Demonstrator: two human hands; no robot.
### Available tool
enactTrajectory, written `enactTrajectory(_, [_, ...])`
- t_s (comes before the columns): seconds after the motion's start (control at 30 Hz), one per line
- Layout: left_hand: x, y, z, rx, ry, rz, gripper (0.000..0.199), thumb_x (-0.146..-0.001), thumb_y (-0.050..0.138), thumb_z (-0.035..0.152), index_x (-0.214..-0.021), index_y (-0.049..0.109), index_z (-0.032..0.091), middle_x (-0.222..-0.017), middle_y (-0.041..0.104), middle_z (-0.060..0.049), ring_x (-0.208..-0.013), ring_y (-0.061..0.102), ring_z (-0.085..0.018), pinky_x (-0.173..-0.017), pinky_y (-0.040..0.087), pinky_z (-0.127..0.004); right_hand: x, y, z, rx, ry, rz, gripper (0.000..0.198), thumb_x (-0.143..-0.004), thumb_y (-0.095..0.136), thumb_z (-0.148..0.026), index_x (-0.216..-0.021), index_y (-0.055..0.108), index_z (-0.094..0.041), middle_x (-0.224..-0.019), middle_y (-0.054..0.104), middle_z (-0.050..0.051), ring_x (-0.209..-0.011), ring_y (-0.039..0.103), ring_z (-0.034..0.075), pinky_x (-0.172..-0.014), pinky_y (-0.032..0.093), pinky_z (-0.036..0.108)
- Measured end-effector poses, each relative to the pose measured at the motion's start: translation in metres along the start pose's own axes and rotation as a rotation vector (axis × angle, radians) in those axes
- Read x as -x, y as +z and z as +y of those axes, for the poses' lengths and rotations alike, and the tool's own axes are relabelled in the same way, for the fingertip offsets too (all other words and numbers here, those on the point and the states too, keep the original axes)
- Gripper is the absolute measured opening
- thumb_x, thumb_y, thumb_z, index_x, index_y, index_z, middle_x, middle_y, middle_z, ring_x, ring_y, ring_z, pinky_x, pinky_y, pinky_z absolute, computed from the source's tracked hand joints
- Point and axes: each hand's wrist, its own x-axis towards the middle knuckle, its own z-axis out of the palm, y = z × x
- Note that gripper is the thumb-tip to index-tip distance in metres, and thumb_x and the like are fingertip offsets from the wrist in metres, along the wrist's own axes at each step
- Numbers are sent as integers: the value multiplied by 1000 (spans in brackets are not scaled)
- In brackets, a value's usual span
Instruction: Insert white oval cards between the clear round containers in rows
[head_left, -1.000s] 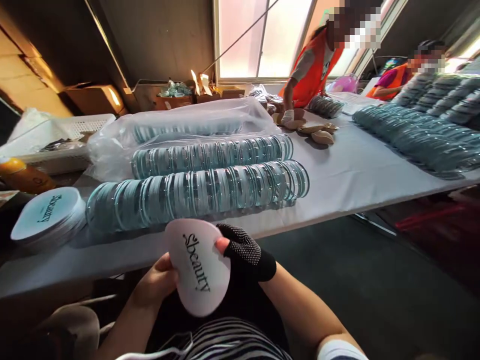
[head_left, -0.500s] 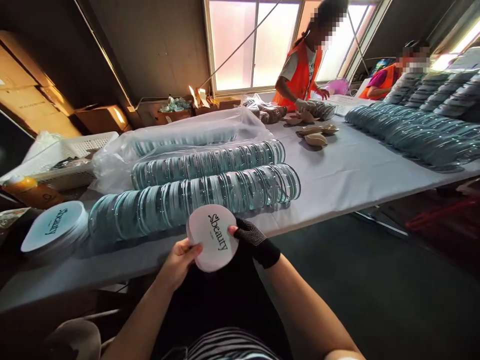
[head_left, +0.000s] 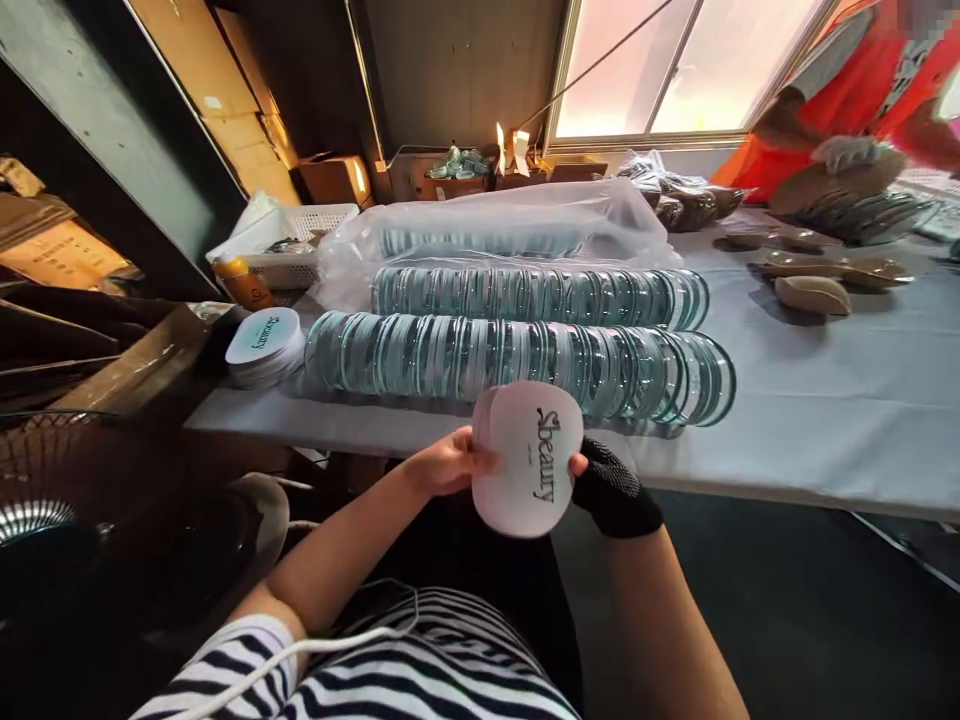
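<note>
Between my two hands is a small stack of round white printed cards (head_left: 517, 500), its top one lettered in black. My left hand (head_left: 448, 462) is bare and pinches the left edge, thumb on top. The right edge is gripped by my right hand (head_left: 611, 485), in a black fingerless mesh glove, with its thumb on the face. Just beyond the cards lies a long row of clear glass discs (head_left: 420, 360) on edge, with pale sheets among them. A second similar row (head_left: 510, 293) lies behind it. At the left end rests another stack of white printed cards (head_left: 262, 340).
A plastic-wrapped row (head_left: 487, 225) lies farther back on the white-covered table (head_left: 787, 420). An orange bottle (head_left: 241, 283) and white basket (head_left: 285, 235) stand at left, a fan (head_left: 37, 510) below. At right, a co-worker (head_left: 847, 110) handles items near brown leaf-shaped pieces (head_left: 812, 295).
My view has swung left, so the table's contents appear farther right. Both hands still hold the cards, now turned more upright, with the stack's left edge showing more.
</note>
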Motion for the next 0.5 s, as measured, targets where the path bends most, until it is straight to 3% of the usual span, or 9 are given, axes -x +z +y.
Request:
enactTrajectory(0.07, [-5, 0, -3, -202, 64, 175, 47, -61, 85, 53, -81, 75, 11, -77, 72, -10, -73, 67, -23, -69, 52, -33, -8, 1, 7, 166, -89, 271, 62, -76, 68, -62, -116, 65, -14, -105, 71, 15, -93, 66, 28, -80, 56, 44])
enactTrajectory(0.13, [-12, 0, -9, -332, 128, 315, 42, -71, 79, 51, -80, 74, 11, -75, 72, -8, -73, 65, -21, -68, 51, -31, -15, 7, 15, 338, -223, 554, 64, -83, 59, -60, -128, 58, -15, -121, 66, 16, -108, 63, 29, -90, 54, 46])
enactTrajectory(0.23, [-24, 2, -17, -225, 206, 356, 40, -76, 75, 49, -92, 75, 12, -84, 74, -9, -81, 67, -23, -73, 52, -32, -16, 24, 25, 548, -403, 757, 64, -93, 45, -53, -147, 42, -18, -145, 50, 17, -130, 52, 27, -103, 48, 47])
enactTrajectory(0.3, [-32, 6, -22, -99, 246, 409, 42, -73, 78, 47, -95, 75, 12, -86, 74, -9, -81, 67, -22, -73, 52, -32, -12, 37, 31, 719, -525, 840, 58, -95, 45, -46, -146, 44, -20, -150, 44, 16, -136, 46, 27, -105, 46, 47])
enactTrajectory(0.4, [-41, 19, -29, 70, 216, 475, 43, -63, 85, 44, -88, 75, 11, -81, 75, -8, -74, 67, -21, -70, 52, -31, -5, 43, 39, 912, -683, 836, 37, -95, 48, -36, -126, 63, -22, -135, 59, 14, -126, 56, 27, -101, 50, 45])
enactTrajectory(0.5, [-43, 33, -33, 145, 153, 422, 43, -58, 88, 43, -83, 74, 10, -77, 75, -9, -72, 69, -22, -69, 53, -32, 8, 11, 34, 931, -605, 984, 36, -97, 40, -39, -103, 69, -18, -96, 71, 13, -91, 68, 26, -80, 55, 42])
